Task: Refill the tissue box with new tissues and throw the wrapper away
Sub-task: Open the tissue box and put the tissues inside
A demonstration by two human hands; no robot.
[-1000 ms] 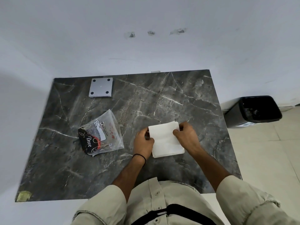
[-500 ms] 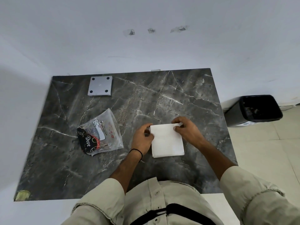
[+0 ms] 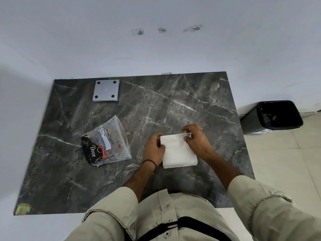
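A white stack of tissues (image 3: 178,153) lies on the dark marble table (image 3: 173,105), just in front of me. My left hand (image 3: 153,147) presses against the stack's left edge. My right hand (image 3: 196,138) pinches the top sheet at the far right corner and lifts it a little. An empty clear plastic wrapper (image 3: 106,141) with black and red print lies to the left of my hands. A grey square tissue box (image 3: 106,90), seen with four black feet up, sits at the back left of the table.
A black waste bin (image 3: 276,117) stands on the tiled floor to the right of the table. White walls close off the back and left. A small yellowish patch (image 3: 22,208) marks the table's front left corner.
The stack has settled flat and squarer to me. My right hand has shifted to the far right corner and now pinches up the top sheet; my left hand stays at the left edge.
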